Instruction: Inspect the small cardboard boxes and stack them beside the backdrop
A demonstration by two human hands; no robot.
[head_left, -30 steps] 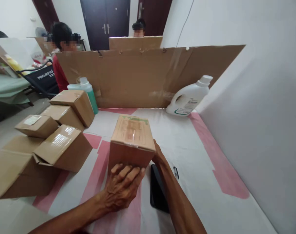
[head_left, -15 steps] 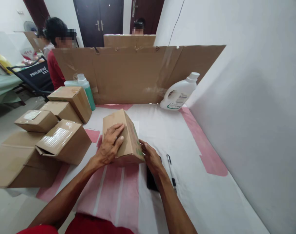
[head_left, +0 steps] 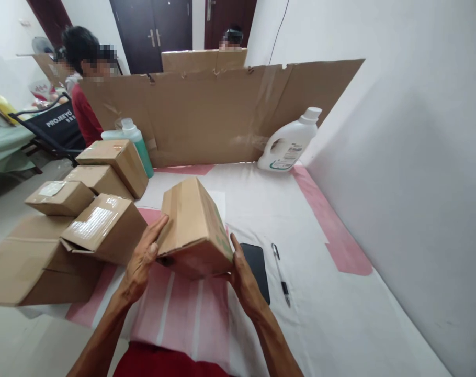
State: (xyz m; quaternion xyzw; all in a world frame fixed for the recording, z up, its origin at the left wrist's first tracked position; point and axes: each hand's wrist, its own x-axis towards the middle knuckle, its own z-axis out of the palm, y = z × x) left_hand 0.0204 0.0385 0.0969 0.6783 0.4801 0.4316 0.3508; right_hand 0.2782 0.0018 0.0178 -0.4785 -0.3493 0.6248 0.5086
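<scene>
A brown cardboard box [head_left: 187,220] is between my two hands at the middle of the table, its near end facing me. My left hand [head_left: 146,256] presses along its left side, thumb near the lower front corner. At the lower right corner, my right hand [head_left: 241,275] grips the box, with some fingers tucked out of sight underneath. Green print shows on the right face. Just right of my right hand lies a black phone [head_left: 257,267], and beside it a pen [head_left: 281,275].
Several cardboard boxes [head_left: 104,225] are grouped at the left. Behind them stands a green bottle [head_left: 138,144]. A white jug [head_left: 289,144] leans at the back right, before an upright cardboard panel [head_left: 206,115]. A wall [head_left: 418,183] borders the right side. Other people sit beyond the panel.
My left hand has slid from the box's top to its left side. The box has turned slightly, its near end now more visible. My right hand has shifted under the corner, uncovering the phone.
</scene>
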